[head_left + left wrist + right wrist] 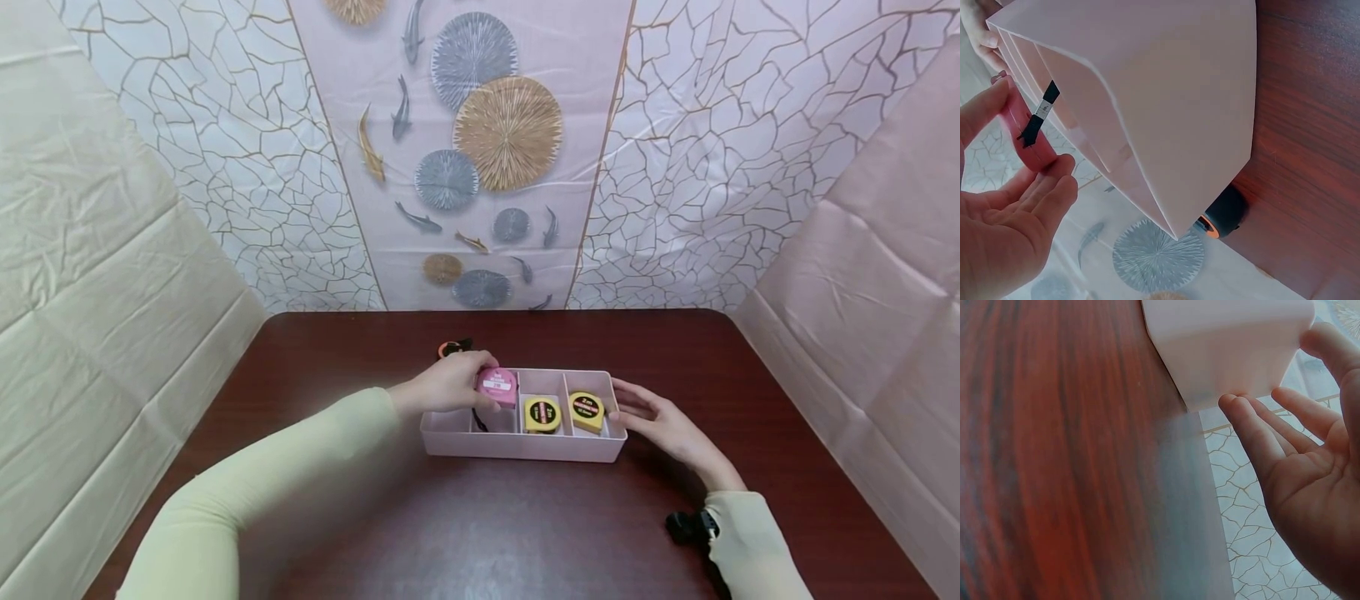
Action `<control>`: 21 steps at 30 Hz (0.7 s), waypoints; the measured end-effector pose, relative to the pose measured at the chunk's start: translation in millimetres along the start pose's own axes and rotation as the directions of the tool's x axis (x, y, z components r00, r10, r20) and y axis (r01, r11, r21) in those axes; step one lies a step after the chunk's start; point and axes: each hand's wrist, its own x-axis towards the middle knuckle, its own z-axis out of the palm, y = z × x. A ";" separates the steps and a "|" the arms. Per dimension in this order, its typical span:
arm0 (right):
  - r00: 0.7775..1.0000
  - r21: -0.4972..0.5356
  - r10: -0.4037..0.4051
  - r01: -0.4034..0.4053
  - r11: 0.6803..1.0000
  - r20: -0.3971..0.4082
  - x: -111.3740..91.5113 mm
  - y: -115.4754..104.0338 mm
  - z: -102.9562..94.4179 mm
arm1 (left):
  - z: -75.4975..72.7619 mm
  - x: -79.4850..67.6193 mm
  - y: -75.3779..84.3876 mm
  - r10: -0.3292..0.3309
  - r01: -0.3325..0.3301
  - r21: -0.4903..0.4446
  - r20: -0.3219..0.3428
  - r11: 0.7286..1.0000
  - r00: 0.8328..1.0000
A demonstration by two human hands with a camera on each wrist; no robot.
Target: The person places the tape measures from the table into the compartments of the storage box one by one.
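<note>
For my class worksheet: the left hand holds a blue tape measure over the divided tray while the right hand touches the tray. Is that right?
No: the head view shows the left hand holding a pink tape measure, not blue, over the divided tray; the right hand touches the tray.

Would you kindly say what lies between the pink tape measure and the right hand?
The head view shows two yellow tape measures, in separate compartments of the pale tray.

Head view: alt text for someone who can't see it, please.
A person's left hand holds a rounded pink tape measure above a pale pink, rectangular plastic tray; two rounded yellow tape measures lie in separate compartments. The right hand touches the tray's right end.
</note>
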 end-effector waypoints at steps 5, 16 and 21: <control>1.000 -0.005 0.009 -0.009 1.000 0.004 -1.0 -0.6 -0.5 | 2.7 1.7 -0.9 -0.011 0.011 0.000 0.004 1.000 1.000; 1.000 0.014 0.010 -0.010 1.000 -0.001 0.2 -1.6 0.1 | 2.4 1.5 0.6 -0.014 0.014 0.014 0.009 1.000 1.000; 1.000 0.010 0.006 -0.006 1.000 0.001 -0.4 -1.0 0.3 | 3.6 0.5 0.5 -0.016 0.016 0.017 0.003 1.000 1.000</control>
